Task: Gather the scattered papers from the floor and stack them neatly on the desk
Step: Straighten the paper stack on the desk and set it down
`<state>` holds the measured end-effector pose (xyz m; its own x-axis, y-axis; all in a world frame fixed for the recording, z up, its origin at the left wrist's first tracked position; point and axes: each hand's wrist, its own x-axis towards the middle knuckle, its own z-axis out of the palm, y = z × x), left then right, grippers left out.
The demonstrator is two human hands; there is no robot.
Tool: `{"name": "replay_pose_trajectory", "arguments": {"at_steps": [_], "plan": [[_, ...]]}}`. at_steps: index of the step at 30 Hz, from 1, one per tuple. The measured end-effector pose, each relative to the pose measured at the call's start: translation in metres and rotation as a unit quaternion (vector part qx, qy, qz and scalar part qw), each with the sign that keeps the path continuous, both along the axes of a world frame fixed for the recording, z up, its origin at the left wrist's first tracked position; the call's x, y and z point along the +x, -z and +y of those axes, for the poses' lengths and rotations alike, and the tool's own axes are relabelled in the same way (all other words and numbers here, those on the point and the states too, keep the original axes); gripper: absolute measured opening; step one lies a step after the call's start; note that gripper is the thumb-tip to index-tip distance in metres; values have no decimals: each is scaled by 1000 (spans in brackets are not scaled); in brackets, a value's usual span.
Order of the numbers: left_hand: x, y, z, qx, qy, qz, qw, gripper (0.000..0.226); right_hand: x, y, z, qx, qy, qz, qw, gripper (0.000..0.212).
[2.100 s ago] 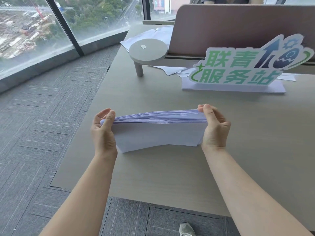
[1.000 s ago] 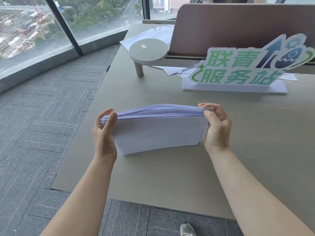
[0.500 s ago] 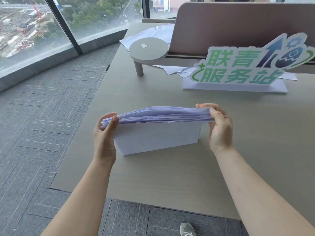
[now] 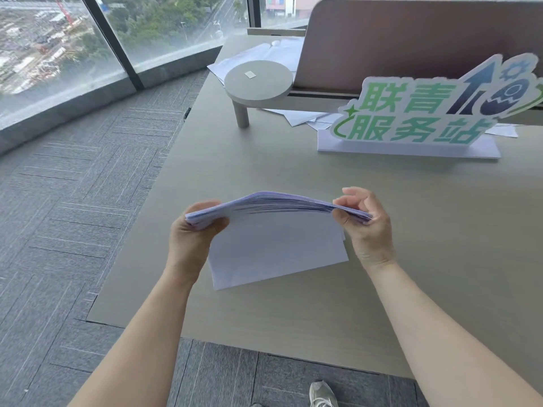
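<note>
A thick stack of white papers (image 4: pixel 276 245) stands on its long edge on the beige desk (image 4: pixel 426 259), leaning toward me with its top edge bowed upward. My left hand (image 4: pixel 192 239) grips the stack's upper left corner. At the upper right corner my right hand (image 4: pixel 365 227) pinches the sheets between thumb and fingers. The bottom edge rests on the desk, tilted so its left end sits nearer to me.
A green and blue cut-out sign (image 4: pixel 426 113) stands on a white base behind the stack. A round grey stand (image 4: pixel 258 80) and a brown partition (image 4: pixel 411 39) sit farther back, with loose sheets (image 4: pixel 305 116) under it. Grey carpet (image 4: pixel 73 201) and windows lie left; a shoe (image 4: pixel 323 395) shows below.
The stack has tipped toward me and its top edge now arches more. My left hand has shifted onto the upper left corner and my right hand has slid out to the right corner.
</note>
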<state>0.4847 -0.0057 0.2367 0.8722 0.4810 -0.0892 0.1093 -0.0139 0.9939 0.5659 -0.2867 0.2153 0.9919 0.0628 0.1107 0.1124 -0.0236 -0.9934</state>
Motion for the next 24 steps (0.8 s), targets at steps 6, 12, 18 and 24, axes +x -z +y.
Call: {"name": "replay_pose_trajectory", "arguments": {"at_steps": [6, 12, 18, 24], "plan": [[9, 0, 1, 18, -46, -11, 999, 19, 3, -9, 2, 26, -3, -10, 1000, 43], [12, -25, 1, 19, -36, -62, 997, 22, 13, -17, -3, -6, 39, 17, 999, 32], [15, -22, 7, 13, 3, -52, 999, 40, 17, -22, 0, 55, 47, 11, 997, 30], [2, 21, 3, 58, -16, 84, 995, 25, -6, 10, 3, 14, 27, 63, 998, 29]]}}
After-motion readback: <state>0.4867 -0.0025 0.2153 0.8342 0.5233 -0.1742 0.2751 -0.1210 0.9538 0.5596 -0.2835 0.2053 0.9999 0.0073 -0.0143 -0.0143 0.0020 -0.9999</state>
